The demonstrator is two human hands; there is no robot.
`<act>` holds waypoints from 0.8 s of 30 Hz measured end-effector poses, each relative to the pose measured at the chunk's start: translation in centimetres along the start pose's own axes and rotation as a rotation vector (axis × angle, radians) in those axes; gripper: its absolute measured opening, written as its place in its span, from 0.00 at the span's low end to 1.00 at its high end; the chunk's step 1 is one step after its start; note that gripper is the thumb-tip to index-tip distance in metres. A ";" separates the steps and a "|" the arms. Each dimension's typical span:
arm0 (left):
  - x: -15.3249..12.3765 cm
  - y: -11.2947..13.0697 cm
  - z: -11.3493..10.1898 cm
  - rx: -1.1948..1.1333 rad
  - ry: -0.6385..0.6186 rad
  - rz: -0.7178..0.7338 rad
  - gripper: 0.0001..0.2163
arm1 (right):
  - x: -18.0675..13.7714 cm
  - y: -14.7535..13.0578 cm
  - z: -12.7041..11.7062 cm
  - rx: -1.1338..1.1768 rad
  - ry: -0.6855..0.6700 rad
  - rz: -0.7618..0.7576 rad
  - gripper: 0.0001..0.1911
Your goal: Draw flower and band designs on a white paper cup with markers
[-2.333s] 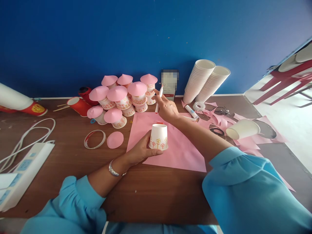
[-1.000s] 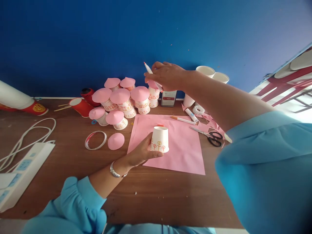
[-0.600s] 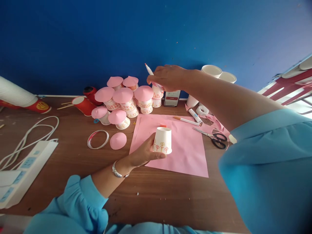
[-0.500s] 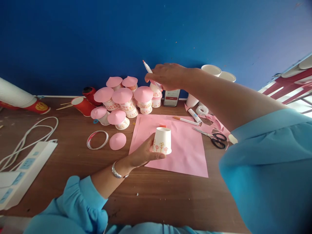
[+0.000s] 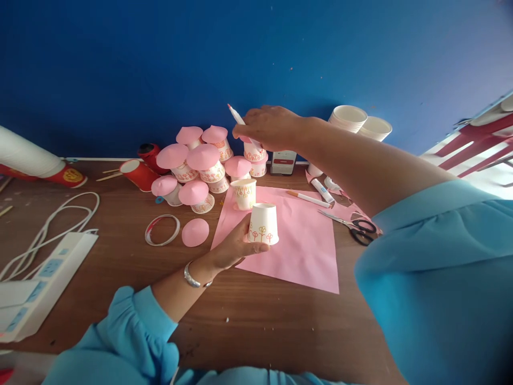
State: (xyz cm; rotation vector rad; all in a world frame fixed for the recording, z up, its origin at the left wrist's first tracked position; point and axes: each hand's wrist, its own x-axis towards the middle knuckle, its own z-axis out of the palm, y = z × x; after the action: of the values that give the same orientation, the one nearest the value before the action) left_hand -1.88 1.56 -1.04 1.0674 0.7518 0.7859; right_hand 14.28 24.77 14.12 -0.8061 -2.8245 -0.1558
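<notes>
My left hand [image 5: 232, 245] is wrapped round an upside-down white paper cup [image 5: 263, 224] with orange and yellow flowers drawn near its rim. My right hand [image 5: 267, 128] grips an uncapped white marker [image 5: 236, 115], its reddish tip pointing up and left. That hand is over a stack of decorated cups [image 5: 255, 154] at the back; whether it touches them is hidden. Just behind the held cup, another decorated paper cup [image 5: 243, 194] is mouth up and slightly tilted, at the left edge of the pink paper sheet [image 5: 304, 246]. Beside it sits a cup topped with a pink paper cone [image 5: 238, 166].
Several cone-topped cups [image 5: 203, 156] crowd the back. A loose cone [image 5: 195, 232] and tape roll [image 5: 162, 230] lie left, near a power strip [image 5: 48, 283]. A second marker [image 5: 308, 199], glue tube [image 5: 323, 191] and scissors [image 5: 352, 225] lie right.
A front cone-topped cup has come down from its two-level stack, and a decorated cup now shows mouth up behind the held cup. Both hands shifted slightly, keeping hold of cup and marker.
</notes>
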 end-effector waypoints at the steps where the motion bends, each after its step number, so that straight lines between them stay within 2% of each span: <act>1: 0.0 0.1 0.0 0.018 -0.001 0.003 0.36 | -0.1 0.3 0.2 0.027 0.029 -0.019 0.10; 3: -0.1 0.4 0.0 0.052 -0.015 0.003 0.39 | -0.4 0.7 0.4 0.065 0.082 -0.069 0.06; 6: -0.3 0.8 0.2 0.101 -0.030 -0.001 0.41 | -2.0 -0.2 -0.2 0.054 0.140 -0.061 0.10; 8: -0.6 1.0 0.4 0.134 -0.027 0.002 0.40 | -4.1 -2.2 -1.0 0.049 0.183 0.008 0.15; 12: -1.0 1.4 1.1 0.236 -0.005 0.019 0.38 | -10.8 -7.3 -1.4 0.242 0.290 0.275 0.17; 15: -1.2 1.6 1.7 0.412 0.019 0.047 0.37 | -16.3 -10.3 0.5 0.486 0.431 0.375 0.12; 18: -1.0 1.6 2.4 0.509 0.027 0.081 0.36 | -20.2 -12.1 3.4 0.694 0.522 0.470 0.10; 21: -0.9 1.4 2.9 0.543 0.035 0.132 0.37 | -21.9 -13.3 5.4 0.877 0.496 0.491 0.13; 24: -1.0 1.5 3.1 0.520 0.052 0.115 0.39 | -21.9 -13.7 6.0 0.909 0.447 0.441 0.12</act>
State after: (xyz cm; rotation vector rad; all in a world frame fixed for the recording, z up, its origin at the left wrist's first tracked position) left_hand -0.10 -0.31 1.41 1.5724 0.9748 0.7339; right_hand 24.23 2.92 2.80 -0.9491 -1.9027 0.8298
